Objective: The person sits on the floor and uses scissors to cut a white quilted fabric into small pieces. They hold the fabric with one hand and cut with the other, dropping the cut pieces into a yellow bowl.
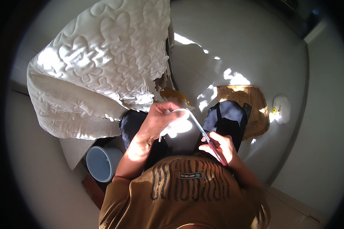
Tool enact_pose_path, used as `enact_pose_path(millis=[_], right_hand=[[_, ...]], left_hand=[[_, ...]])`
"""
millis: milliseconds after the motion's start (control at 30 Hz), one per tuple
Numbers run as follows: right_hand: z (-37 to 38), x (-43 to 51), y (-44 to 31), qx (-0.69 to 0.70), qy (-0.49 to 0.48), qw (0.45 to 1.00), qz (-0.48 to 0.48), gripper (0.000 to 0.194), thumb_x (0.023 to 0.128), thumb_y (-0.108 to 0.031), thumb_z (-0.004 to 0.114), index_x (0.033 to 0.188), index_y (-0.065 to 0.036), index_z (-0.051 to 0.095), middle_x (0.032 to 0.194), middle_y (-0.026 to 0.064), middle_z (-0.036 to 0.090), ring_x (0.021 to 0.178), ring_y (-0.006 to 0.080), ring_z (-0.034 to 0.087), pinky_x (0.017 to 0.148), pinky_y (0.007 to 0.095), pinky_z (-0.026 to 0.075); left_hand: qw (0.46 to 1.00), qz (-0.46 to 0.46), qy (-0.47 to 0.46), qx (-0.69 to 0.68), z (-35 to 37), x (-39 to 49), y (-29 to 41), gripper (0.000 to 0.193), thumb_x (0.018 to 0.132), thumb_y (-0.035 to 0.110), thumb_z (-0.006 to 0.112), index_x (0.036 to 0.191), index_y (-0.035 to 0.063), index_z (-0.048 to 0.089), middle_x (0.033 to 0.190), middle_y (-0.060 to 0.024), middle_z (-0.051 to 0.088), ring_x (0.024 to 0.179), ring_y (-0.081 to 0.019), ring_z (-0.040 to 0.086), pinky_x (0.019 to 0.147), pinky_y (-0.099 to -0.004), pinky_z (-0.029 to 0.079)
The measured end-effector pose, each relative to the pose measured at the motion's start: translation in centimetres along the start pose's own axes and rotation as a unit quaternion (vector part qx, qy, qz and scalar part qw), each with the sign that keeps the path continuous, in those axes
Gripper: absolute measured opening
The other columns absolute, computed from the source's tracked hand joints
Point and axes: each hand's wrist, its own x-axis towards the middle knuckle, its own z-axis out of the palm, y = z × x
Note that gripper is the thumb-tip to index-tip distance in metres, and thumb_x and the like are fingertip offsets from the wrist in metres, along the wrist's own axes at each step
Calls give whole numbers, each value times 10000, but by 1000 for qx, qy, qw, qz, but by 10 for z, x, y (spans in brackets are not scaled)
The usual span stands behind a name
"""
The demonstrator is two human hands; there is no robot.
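Between the thumb and fingers of my left hand (160,117) is a small white padded piece with a scalloped edge (177,127), brightly sunlit. My right hand (220,144) grips scissors (213,150) with dark red handles. Their long metal blades point up and left, and the tips reach the piece's upper right edge; whether they are parted there I cannot tell. A large white sheet of padded material with raised flower-like shapes (111,48) spreads at the upper left, its ragged cut edge near my left hand. A yellow round object (175,96) lies partly hidden behind that hand.
A woven bamboo tray (256,114) lies on the floor beside my knee at the right. Beyond it rests a white plastic bag (282,110) bearing writing. A light blue bucket (99,164) stands at lower left, below a pale speckled board (74,150). A wall (322,114) runs along the right.
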Motion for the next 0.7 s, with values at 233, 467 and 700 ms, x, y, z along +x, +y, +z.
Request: enact_pose_path(millis=[233,467,700], right_hand=[[-8,-10,39,121,110,984,76,213,906,-111,803,991,-6,638,730,8,649,624,36,600,557,224,475],[-29,-6,66,474,108,852,197,114,1018,-146,644,1052,-61,576,656,15,524,463,72,475,405,230,373],[-35,-13,73,557,74,804,196,150,1024,-147,624,1121,-40,585,703,26,550,495,94,503,441,236,405]], left_hand=[[982,-149,-1,115,-30,33,-93,193,951,192,754,970,5,711,812,-112,755,701,-172,754,529,-280,589],[928,-322,171,75,-119,77,-228,277,937,191,753,1082,-34,684,885,-107,707,696,-215,686,602,-373,561],[881,-197,320,287,-213,127,-305,323,887,166,735,1143,-15,658,1060,-177,712,884,-311,713,707,-455,571]])
